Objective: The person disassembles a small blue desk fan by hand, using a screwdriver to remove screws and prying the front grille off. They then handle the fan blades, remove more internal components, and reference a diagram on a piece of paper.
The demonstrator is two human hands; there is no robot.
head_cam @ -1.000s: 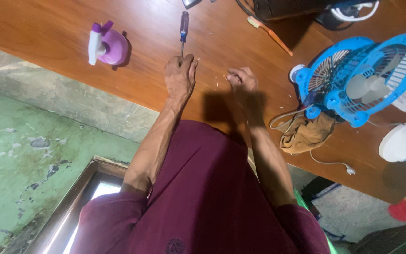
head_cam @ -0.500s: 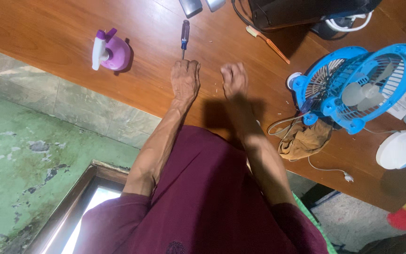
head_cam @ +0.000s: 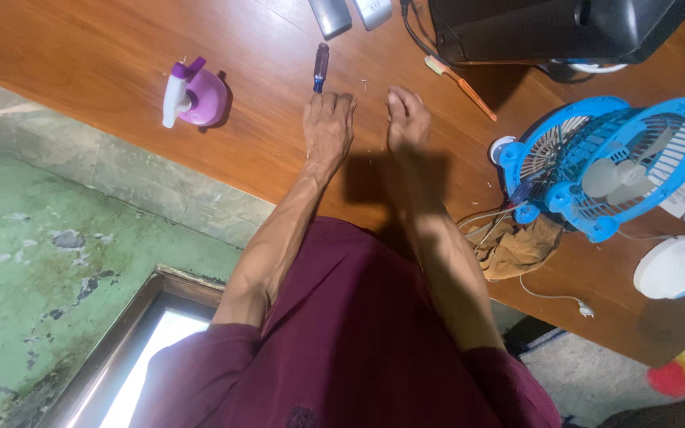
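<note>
Wooden table (head_cam: 105, 47) carries both hands palm-down: left hand (head_cam: 328, 123), fingers loosely curled and empty, fingertips just short of a blue-handled screwdriver (head_cam: 320, 67); right hand (head_cam: 407, 120) beside it, holding nothing. Purple spray bottle (head_cam: 192, 99) left, blue fan (head_cam: 608, 162) right.

Both arms stretched forward, bare to the short maroon sleeves, converging toward the hands. Left hand (head_cam: 328, 123) palm down, knuckles up, fingers curled under at the far end, loosely closed. Right hand (head_cam: 407, 119) just beside it, also back up, fingers bunched and tucked down, thumb side toward the left hand. Hands near but apart. Wrists straight, elbows slightly bent.
</note>
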